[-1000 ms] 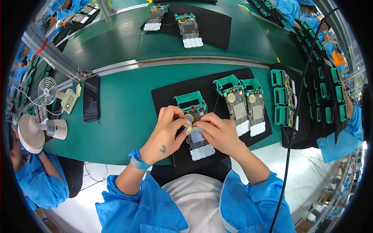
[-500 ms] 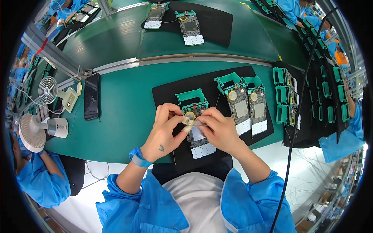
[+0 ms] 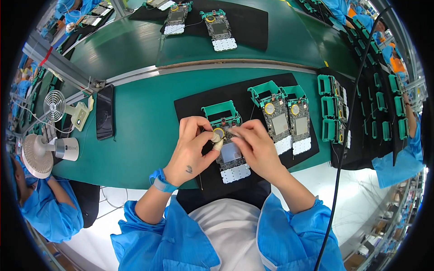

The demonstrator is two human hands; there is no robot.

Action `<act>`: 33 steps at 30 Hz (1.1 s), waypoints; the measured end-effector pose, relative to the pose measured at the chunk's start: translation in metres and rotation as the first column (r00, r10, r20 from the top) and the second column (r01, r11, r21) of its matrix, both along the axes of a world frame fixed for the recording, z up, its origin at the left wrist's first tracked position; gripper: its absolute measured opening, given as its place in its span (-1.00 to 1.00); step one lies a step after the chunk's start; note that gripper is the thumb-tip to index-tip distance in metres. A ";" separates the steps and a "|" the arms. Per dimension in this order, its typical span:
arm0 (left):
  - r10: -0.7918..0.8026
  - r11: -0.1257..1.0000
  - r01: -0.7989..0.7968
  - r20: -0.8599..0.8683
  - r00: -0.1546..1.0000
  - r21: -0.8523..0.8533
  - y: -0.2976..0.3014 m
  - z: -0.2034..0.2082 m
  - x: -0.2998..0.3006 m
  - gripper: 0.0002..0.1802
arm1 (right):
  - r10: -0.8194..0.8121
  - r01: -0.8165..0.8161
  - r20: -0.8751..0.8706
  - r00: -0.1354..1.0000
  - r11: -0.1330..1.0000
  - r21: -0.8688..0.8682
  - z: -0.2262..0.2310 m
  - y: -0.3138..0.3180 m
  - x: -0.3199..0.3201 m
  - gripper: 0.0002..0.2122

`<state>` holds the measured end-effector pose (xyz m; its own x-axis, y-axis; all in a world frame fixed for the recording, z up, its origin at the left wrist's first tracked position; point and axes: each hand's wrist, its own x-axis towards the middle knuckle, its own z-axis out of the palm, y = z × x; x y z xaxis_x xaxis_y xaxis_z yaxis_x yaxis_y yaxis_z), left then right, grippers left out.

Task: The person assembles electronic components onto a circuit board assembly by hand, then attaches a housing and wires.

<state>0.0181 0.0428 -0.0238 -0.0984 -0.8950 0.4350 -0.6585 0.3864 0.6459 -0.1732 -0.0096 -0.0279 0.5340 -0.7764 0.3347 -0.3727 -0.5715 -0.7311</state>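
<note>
My left hand [image 3: 192, 147] is closed in a pinch over the left edge of a circuit board [image 3: 235, 174]; its thumb and forefinger wear pale finger cots. What they hold, if anything, is too small to make out. A round yellow-rimmed part [image 3: 219, 133] shows right by those fingertips. Over the board's right side hovers my right hand [image 3: 260, 151], thumb and forefinger apart, fingertips slightly blurred. The board carries a green plastic frame [image 3: 220, 109] at its far end, a grey rectangle in the middle and a white dotted pad at the near end.
Two similar boards [image 3: 279, 124] lie to the right on the black mat [image 3: 187, 106]. More green-framed units [image 3: 327, 106] stand farther right. A phone [image 3: 105, 112] and two small fans [image 3: 38, 156] are at left. A black cable [image 3: 337, 180] hangs at right. Co-workers sit both sides.
My right hand's thumb and forefinger have parted from their pinch near the left fingertips, and the thin clear strip between the hands no longer shows. My left hand stays almost in place.
</note>
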 end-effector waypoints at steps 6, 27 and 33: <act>-0.069 0.996 0.069 0.003 0.998 0.065 -0.007 0.012 -0.002 -0.75 | -0.219 0.227 -0.065 0.974 0.952 0.205 -0.004 0.011 -0.021 -0.70; -0.035 0.988 0.061 -0.178 0.983 0.141 0.003 0.007 0.009 -0.78 | -0.224 0.160 0.164 0.961 0.930 0.331 -0.007 0.015 0.008 -0.70; -0.088 0.975 0.116 -0.155 0.984 0.189 0.003 0.010 0.005 -0.76 | -0.001 0.001 0.000 1.000 0.972 -0.236 -0.006 0.008 0.008 -0.75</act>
<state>0.0235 0.0459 -0.0141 -0.1427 -0.9529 0.2677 -0.5162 0.3024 0.8013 -0.1649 -0.0016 -0.0343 0.5335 -0.6760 0.5084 -0.3731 -0.7275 -0.5758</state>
